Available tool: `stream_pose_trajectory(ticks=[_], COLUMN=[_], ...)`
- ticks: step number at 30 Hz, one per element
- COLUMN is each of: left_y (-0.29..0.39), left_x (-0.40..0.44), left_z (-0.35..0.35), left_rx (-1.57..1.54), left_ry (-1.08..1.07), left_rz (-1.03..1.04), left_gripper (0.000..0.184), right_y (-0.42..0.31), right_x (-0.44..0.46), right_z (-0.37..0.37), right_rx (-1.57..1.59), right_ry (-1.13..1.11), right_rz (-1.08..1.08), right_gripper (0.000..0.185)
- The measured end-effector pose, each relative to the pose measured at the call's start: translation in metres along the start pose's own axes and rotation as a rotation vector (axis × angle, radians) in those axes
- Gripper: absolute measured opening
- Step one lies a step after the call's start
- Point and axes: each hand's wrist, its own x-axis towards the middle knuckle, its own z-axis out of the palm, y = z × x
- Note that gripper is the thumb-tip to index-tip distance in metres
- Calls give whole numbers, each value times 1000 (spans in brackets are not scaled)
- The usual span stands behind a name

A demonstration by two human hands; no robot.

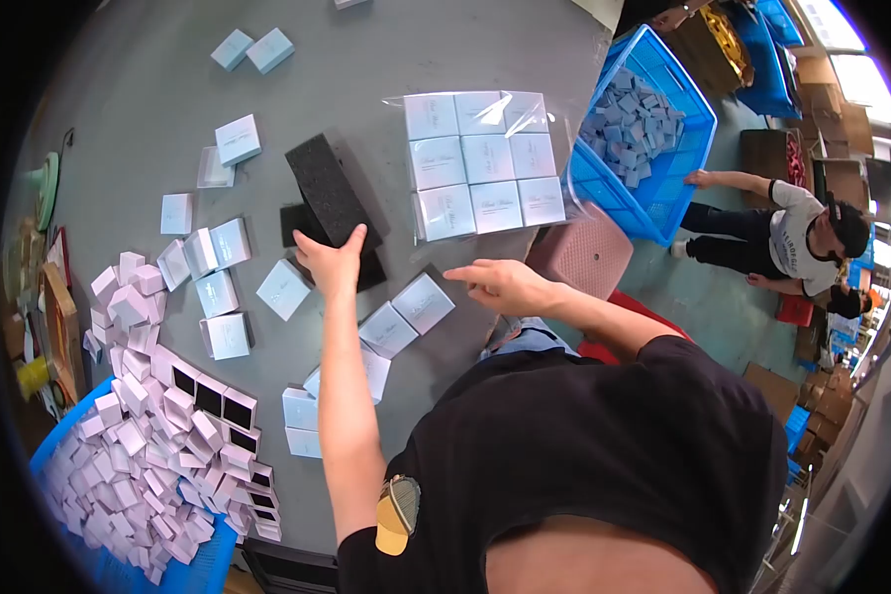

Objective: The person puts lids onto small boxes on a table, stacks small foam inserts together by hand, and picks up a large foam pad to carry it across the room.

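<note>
My left hand (pixel 332 265) is at the near end of a black foam block (pixel 329 183), with thumb and fingers on either side of its end. Beneath that block another dark piece (pixel 371 270) shows in part. My right hand (pixel 505 287) is empty, fingers stretched to the left, beside a small white box (pixel 423 303). A second white box (pixel 387 330) touches that one, and a loose box (pixel 283 289) lies just left of my left hand. Beyond my right hand, a block of several white printed boxes (pixel 490 158) lies in rows inside clear plastic film.
More white boxes (pixel 216 249) lie scattered on the grey table (pixel 366 59). At lower left, pale boxes heap over a blue crate (pixel 213 564). Right of the table stand a blue crate (pixel 653 213) of small boxes and a pink stool (pixel 589 252). Another person (pixel 792 233) stands farther right.
</note>
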Motion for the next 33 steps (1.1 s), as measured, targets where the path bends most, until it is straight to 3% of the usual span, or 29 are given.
stream_pose_trajectory(ticks=[1,4,7,9,11,15,17,19,20,23,25,28,29,30,31,33], left_y=[4,1,-2,-3,-8,10,8,3,-13,-66,-122,-192,-207,-219,-232,-302], left_x=[5,33,66,86,108,88,60,17,4,-54,-91,-155,-176,-192,-202,-206], left_z=[-1,9,13,13,10,-38,-67,-108,-123,-171,-192,-195,-186,-179,-170,-152], left_rx=[5,-1,-29,-40,-212,-209,-271,-315,-332,-324,-394,-468,-427,-339,-248,233], left_ry=[-5,103,161,214,117,-39,-25,-35,-21,91,229,327,328,382,423,575], left_rz=[30,127,167,165,122,-12,89,156,158,109,58,-165,-185,-217,-236,-59], left_gripper=[118,110,103,97,95,87,76,67,54,42,35,31,31,35,39,51], right_y=[10,42,73,84,86,95,120,129,135,158,169,128,126,124,97,40], right_x=[-7,6,21,30,41,68,88,107,117,147,164,145,132,116,92,50], right_z=[7,22,28,23,20,-13,-32,-60,-74,-114,-123,-105,-88,-62,-34,0], right_rx=[-179,-261,-249,-262,-317,-270,-392,-396,-424,-527,-611,-532,-485,-435,-302,-373], right_ry=[-26,-21,229,273,389,406,473,399,380,298,365,388,365,337,199,-11], right_rz=[-17,136,37,-22,-106,-58,-167,-42,-12,124,256,188,-2,-190,-50,-244], right_gripper=[47,52,51,51,50,47,47,49,51,59,51,48,48,48,50,61])
